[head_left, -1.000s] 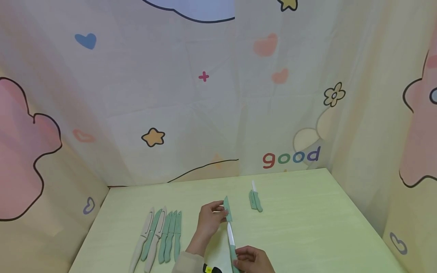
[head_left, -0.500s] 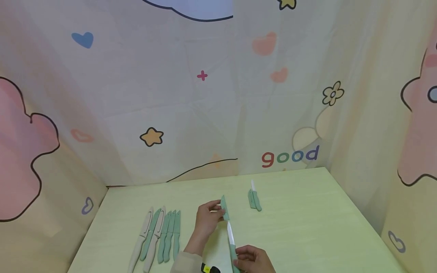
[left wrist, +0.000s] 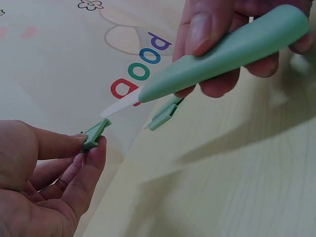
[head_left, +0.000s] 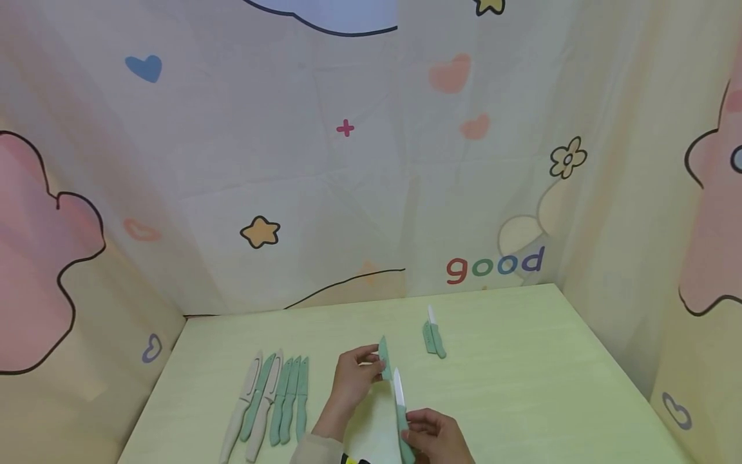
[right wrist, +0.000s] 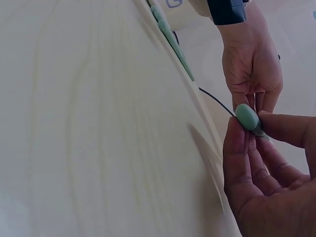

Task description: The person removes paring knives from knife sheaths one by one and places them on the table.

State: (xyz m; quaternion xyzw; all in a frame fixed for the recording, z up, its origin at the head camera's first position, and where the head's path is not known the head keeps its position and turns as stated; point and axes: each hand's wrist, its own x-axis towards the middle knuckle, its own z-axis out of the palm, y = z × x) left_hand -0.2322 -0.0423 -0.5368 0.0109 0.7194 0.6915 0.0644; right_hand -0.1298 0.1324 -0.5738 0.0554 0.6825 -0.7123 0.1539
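My left hand point(head_left: 352, 377) pinches a green knife sheath point(head_left: 384, 358) between thumb and fingers, its open end facing toward me. A knife with a white blade and green handle point(head_left: 404, 430) is held by my right hand point(head_left: 437, 437), thumb and fingers gripping the handle. In the left wrist view the white blade point(left wrist: 121, 105) points at the sheath point(left wrist: 95, 136), its tip close by the mouth; the head view shows the blade apart from the sheath, a little to its right. From the right wrist view, the handle's rounded end point(right wrist: 247, 117) hides most of the knife.
Left of my hands lies a row of several sheathed knives, some green point(head_left: 301, 399) and two beige point(head_left: 236, 422). Further back on the table point(head_left: 522, 386) a small unsheathed knife point(head_left: 437, 343) lies against its green sheath point(head_left: 428, 338). A patterned curtain point(head_left: 324, 193) encloses the table.
My right hand has shifted the knife slightly forward and right, so its tip now sits beside the sheath's lower end rather than below it. The left hand still holds the sheath, nearly in place.
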